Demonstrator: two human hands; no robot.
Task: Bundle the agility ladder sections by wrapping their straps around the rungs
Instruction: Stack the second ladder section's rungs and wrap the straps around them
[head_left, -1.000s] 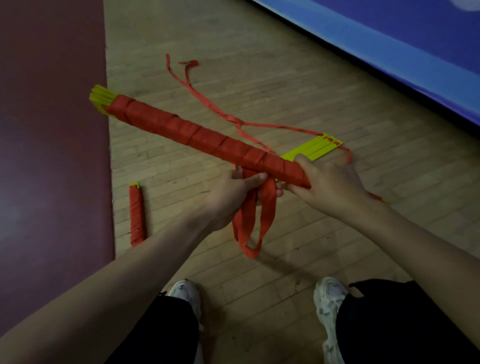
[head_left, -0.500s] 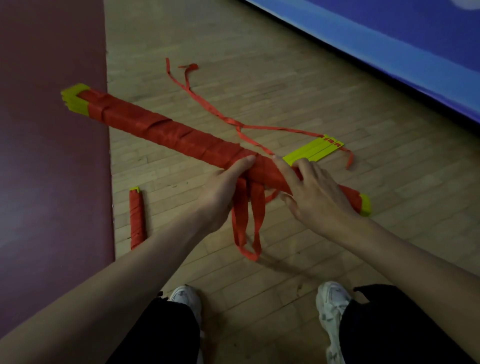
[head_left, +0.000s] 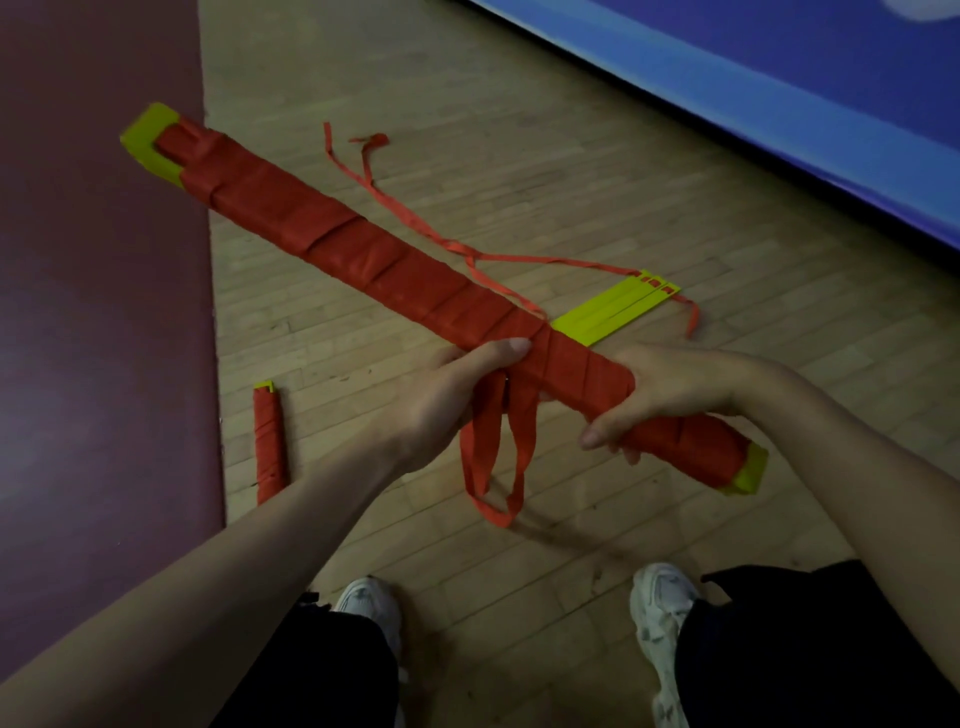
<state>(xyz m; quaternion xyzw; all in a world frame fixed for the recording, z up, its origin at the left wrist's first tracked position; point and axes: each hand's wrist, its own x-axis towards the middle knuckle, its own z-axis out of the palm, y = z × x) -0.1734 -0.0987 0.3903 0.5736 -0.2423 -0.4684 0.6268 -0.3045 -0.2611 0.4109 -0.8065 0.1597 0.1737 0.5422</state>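
Bundle (head_left: 395, 270) looks light and stiff, its wrap soft. Left hand (head_left: 441, 400) and right hand (head_left: 670, 389) both clasp it. Hanging strap (head_left: 498, 457) is limp; best pinched close to the bundle.

Single head-worn wide-angle cam, pitched forward and steeply down onto the pale wooden plank floor (head_left: 519, 156). Close range: left hand (head_left: 441, 405) and right hand (head_left: 675, 389) sat mid-frame, with forearms entering from the two bottom corners. The long red-wrapped bundle of yellow plastic rungs (head_left: 363, 249), gripped by both hands, ran diagonally across the centre from upper left to lower right. A pair of white trainers (head_left: 662, 597) sat at the bottom edge, so the lens looked nearly down the wearer's own body. A dark maroon floor area (head_left: 93, 312) filled the left edge. A blue panel (head_left: 779, 104) cut the top-right corner and was the farthest thing in view.
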